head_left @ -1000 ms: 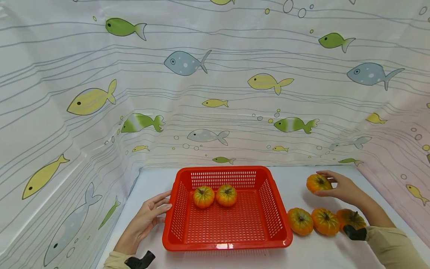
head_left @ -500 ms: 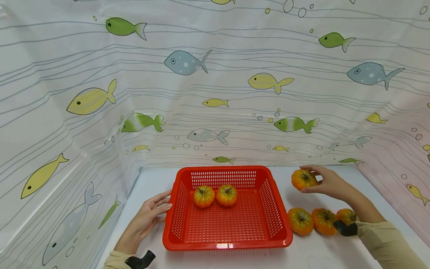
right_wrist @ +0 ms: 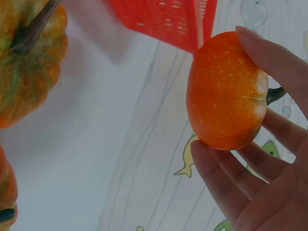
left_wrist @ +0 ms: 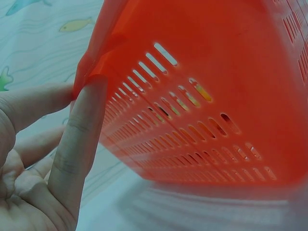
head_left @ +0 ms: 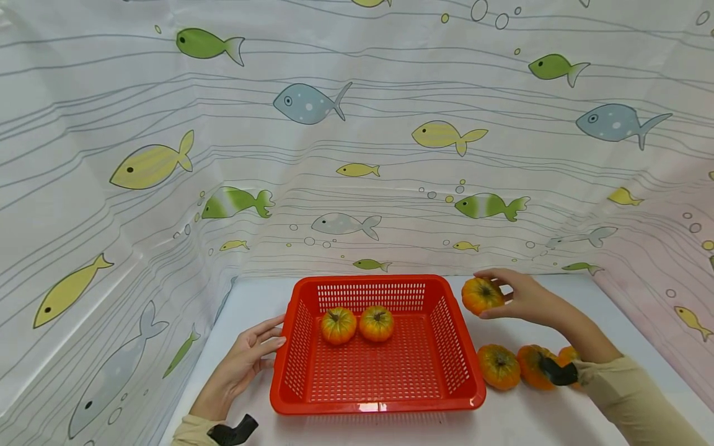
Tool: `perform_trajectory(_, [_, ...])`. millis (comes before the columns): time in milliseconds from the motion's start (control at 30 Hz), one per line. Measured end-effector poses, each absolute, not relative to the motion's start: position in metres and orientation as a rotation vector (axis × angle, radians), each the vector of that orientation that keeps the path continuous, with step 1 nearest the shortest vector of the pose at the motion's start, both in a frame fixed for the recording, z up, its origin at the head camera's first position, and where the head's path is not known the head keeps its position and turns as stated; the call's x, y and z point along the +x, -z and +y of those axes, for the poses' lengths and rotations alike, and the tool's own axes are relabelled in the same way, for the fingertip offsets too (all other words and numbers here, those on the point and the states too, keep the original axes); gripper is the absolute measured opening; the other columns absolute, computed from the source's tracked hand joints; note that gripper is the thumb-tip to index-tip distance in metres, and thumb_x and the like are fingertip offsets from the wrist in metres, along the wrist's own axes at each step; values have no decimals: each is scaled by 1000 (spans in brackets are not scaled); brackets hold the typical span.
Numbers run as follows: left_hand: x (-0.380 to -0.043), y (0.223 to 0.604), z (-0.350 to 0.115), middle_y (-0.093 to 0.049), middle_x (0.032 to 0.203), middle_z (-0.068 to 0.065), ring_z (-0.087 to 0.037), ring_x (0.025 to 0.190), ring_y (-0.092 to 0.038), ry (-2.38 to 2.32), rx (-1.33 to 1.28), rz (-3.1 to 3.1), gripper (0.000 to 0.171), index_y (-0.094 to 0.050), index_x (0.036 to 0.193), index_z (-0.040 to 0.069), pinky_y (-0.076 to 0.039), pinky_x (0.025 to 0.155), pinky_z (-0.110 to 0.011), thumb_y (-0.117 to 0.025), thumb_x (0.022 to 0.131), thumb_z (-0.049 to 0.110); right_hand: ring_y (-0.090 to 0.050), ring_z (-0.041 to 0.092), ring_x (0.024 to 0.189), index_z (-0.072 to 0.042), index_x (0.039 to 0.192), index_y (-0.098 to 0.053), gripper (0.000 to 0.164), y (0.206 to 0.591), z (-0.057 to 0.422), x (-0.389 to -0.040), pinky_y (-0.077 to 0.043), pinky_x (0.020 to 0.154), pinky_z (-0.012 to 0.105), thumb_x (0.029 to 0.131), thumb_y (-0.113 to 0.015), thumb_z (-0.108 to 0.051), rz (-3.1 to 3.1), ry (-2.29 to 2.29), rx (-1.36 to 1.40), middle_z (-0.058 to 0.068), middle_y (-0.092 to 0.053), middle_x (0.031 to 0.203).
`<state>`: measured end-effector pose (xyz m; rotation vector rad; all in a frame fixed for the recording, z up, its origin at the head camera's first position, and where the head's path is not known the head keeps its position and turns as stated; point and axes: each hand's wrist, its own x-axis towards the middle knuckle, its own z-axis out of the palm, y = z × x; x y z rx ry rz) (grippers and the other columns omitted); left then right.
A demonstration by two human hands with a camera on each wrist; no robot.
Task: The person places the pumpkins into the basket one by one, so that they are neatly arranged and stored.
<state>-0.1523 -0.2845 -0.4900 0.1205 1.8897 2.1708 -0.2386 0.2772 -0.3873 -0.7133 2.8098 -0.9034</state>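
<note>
My right hand [head_left: 521, 298] grips a small orange pumpkin [head_left: 482, 295] by its sides, above the table and just right of the red plastic basket [head_left: 379, 407]. In the right wrist view the fingers and thumb curve round that pumpkin [right_wrist: 226, 94], and its stem points toward the palm. My left hand [head_left: 248, 356] pinches the basket's left rim between thumb and finger, seen close in the left wrist view at the rim [left_wrist: 91, 62]. Inside the basket, a pumpkin [head_left: 338, 326] and another pumpkin [head_left: 376, 324] sit side by side toward the back left.
Right of the basket a row of pumpkins stands on the white table: one pumpkin [head_left: 499, 367] beside the basket wall, a second pumpkin [head_left: 534, 367], and a third pumpkin [head_left: 568, 355] partly hidden by the right wrist. A fish-patterned sheet [head_left: 390, 186] rises behind and at both sides.
My right hand has carried its pumpkin leftward and slightly back, closer to the basket. The left hand, the basket and the two pumpkins in it have stayed put.
</note>
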Motion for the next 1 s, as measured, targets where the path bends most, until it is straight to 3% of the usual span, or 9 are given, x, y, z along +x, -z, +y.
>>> perform_trajectory(467, [-153, 490, -285, -70, 116, 5, -9, 97, -72, -2157, 92, 1906, 64, -29, 159, -3, -64, 71, -26, -58, 103, 6, -60, 32, 121, -11, 142, -58, 77, 377, 242, -246, -63, 88, 42, 77, -92, -35, 2754, 871, -824, 11, -64, 138])
perform_trajectory(900, [-154, 490, -285, -70, 114, 6, -9, 96, -73, -2149, 85, 1907, 64, -28, 159, -3, -64, 72, -26, -59, 103, 7, -60, 26, 114, -11, 134, -62, 65, 376, 202, -248, -62, 83, 33, 79, -91, -31, 2692, 770, -927, 8, -65, 130])
perform_trajectory(1000, [-154, 489, -285, -70, 114, 6, -9, 96, -73, -2150, 84, 1902, 64, -28, 159, -3, -64, 72, -26, -59, 103, 6, -61, 23, 113, -12, 132, -63, 65, 377, 192, -248, -60, 87, 36, 78, -91, -33, 2704, 693, -968, 6, -66, 129])
